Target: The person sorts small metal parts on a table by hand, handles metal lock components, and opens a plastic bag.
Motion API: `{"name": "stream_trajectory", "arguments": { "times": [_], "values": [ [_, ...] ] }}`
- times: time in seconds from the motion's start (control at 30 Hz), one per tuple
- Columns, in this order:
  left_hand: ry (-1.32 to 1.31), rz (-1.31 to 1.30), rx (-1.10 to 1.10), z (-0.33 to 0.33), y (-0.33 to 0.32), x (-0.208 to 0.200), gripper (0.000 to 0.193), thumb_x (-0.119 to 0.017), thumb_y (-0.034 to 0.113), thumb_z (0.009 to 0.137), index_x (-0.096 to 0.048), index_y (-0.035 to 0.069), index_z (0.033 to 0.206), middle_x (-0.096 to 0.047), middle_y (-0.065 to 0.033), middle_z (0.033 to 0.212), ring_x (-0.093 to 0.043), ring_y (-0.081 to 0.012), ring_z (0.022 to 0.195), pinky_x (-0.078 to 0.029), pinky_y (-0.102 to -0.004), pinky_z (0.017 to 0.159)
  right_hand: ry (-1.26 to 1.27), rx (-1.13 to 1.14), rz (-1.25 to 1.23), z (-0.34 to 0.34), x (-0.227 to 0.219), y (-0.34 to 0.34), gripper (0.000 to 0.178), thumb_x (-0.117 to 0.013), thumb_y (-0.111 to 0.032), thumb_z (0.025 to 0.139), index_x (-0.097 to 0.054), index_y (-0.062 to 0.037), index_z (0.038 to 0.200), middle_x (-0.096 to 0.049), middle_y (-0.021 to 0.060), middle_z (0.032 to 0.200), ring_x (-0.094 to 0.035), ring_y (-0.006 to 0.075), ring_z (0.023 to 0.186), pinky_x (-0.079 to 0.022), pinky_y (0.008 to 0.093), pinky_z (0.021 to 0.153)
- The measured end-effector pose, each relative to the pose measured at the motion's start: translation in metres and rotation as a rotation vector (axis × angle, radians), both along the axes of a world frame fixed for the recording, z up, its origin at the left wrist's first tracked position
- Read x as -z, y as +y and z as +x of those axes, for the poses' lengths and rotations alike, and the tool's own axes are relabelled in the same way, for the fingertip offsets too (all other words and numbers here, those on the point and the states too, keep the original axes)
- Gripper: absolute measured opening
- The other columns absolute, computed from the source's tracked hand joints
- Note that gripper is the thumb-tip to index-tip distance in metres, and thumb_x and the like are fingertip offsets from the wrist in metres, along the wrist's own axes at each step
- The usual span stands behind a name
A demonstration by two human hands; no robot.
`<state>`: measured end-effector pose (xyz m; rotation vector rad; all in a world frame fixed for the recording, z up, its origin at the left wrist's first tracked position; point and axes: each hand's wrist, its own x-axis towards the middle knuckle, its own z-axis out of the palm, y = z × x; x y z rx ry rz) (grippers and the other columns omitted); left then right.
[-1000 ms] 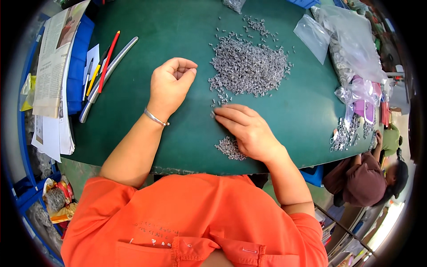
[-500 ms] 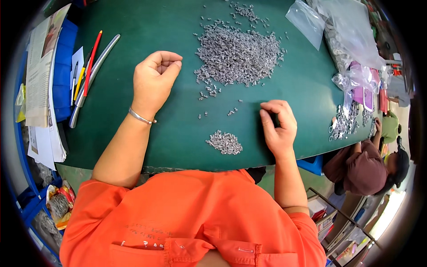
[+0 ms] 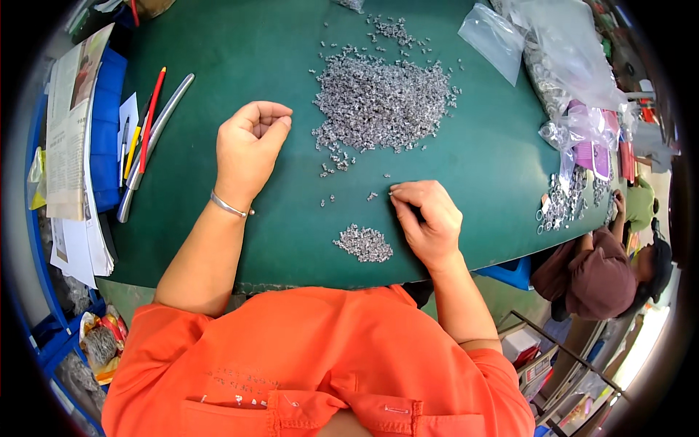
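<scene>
A large heap of small grey metal-looking pieces (image 3: 382, 98) lies on the green tabletop (image 3: 284, 240). Closer to me is a smaller pile of similar pieces (image 3: 363, 243). A few loose pieces (image 3: 372, 197) are scattered between the two. My left hand (image 3: 247, 153), a silver bangle at its wrist, is held left of the heap with fingers curled and thumb against them. Whatever may be in that pinch is hidden. My right hand (image 3: 431, 222) is right of the small pile, thumb and forefinger closed near the loose pieces. Anything between these fingertips is too small to name.
On the left lie a red pencil (image 3: 151, 120), a curved silver strip (image 3: 162, 131) and a blue tray (image 3: 109, 120) with papers. Clear plastic bags (image 3: 495, 40) and metal rings (image 3: 564, 200) occupy the right side. Beyond them sits a person in a brown shirt (image 3: 601, 273).
My right hand has moved left, toward the loose pieces, and its thumb and forefinger have come closer together. My left hand keeps its curled pose. The whole view has shifted slightly.
</scene>
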<state>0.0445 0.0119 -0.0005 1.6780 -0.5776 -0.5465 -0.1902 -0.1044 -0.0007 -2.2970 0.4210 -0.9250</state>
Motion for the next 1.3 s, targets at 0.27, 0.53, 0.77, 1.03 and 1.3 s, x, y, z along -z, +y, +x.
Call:
{"name": "stream_trajectory", "arguments": {
  "times": [0.27,0.53,0.77,1.03,1.3],
  "values": [
    [0.004,-0.004,-0.004,0.000,0.002,0.001,0.011,-0.066,0.004,0.088,-0.068,-0.001,0.099,-0.066,-0.0004,0.082,-0.051,-0.0019,0.061,-0.039,-0.0162,0.050,-0.043,-0.012,0.168,-0.004,0.002,0.004,0.025,-0.075,0.011,0.072,-0.055,-0.0037,0.077,-0.071,0.0112,0.086,-0.066,0.0231,0.076,-0.053,0.0308,0.066],
    [0.001,-0.008,-0.005,0.000,0.001,-0.002,0.011,-0.066,0.004,0.089,-0.068,-0.001,0.099,-0.065,0.0003,0.080,-0.051,-0.0019,0.061,-0.039,-0.0167,0.050,-0.104,-0.014,0.357,-0.009,0.006,0.004,0.024,-0.075,0.011,0.074,-0.055,-0.0027,0.078,-0.072,0.0125,0.088,-0.068,0.0202,0.080,-0.054,0.0285,0.068],
    [0.024,-0.024,-0.019,0.000,0.001,-0.002,0.012,-0.066,0.004,0.088,-0.068,0.000,0.099,-0.065,0.0010,0.080,-0.051,-0.0017,0.061,-0.038,-0.0165,0.050,0.011,-0.186,0.278,-0.009,-0.007,0.004,0.019,-0.076,0.008,0.073,-0.063,-0.0024,0.082,-0.071,0.0109,0.085,-0.067,0.0236,0.077,-0.053,0.0312,0.069],
    [0.037,-0.039,-0.013,0.001,0.001,0.000,0.013,-0.067,0.004,0.088,-0.068,-0.001,0.100,-0.065,0.0004,0.081,-0.051,-0.0014,0.060,-0.038,-0.0163,0.050,0.170,0.033,-0.078,0.011,0.000,-0.010,0.018,-0.072,0.003,0.075,-0.068,-0.0044,0.090,-0.063,0.0060,0.089,-0.058,0.0268,0.081,-0.047,0.0353,0.070],
    [0.022,-0.004,-0.013,0.000,0.001,-0.003,0.012,-0.067,0.004,0.088,-0.068,-0.001,0.099,-0.064,0.0012,0.079,-0.050,-0.0012,0.060,-0.038,-0.0162,0.050,0.179,-0.192,0.024,0.003,-0.009,-0.012,0.023,-0.072,0.002,0.075,-0.071,-0.0070,0.096,-0.062,0.0043,0.090,-0.056,0.0241,0.081,-0.042,0.0359,0.072]
  ]
}}
